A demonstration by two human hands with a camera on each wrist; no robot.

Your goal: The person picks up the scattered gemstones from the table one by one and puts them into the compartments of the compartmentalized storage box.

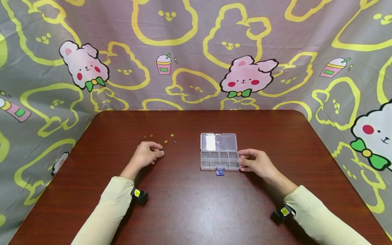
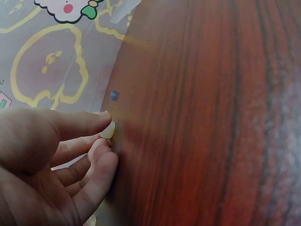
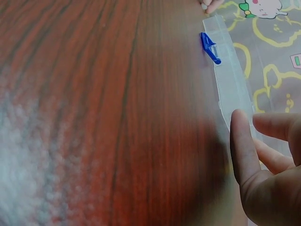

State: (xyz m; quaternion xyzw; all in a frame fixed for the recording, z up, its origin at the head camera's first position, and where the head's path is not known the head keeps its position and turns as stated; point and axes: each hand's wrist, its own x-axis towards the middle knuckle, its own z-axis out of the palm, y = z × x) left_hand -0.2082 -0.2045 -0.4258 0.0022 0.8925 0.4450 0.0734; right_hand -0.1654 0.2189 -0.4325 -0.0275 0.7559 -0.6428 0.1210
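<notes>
My left hand [image 1: 145, 154] is low over the left half of the table, thumb and fingertips drawn together. In the left wrist view they pinch a small pale stone with a golden edge [image 2: 108, 130]. A blue bead [image 2: 114, 95] lies just beyond the fingertips. On the right, a clear plastic compartment box [image 1: 219, 160] stands with its lid [image 1: 218, 142] tipped back and its blue latch [image 1: 220, 171] facing me. My right hand [image 1: 255, 163] touches the box's right end with fairly straight, parted fingers. No pieces show in the compartments.
Several tiny beads lie beyond the left hand, among them a green bead [image 1: 172, 135], a reddish bead [image 1: 151, 135] and a gold-rimmed stone [image 1: 165, 141]. The brown wooden table [image 1: 190, 207] meets a patterned curtain [image 1: 196, 68] at the back and sides.
</notes>
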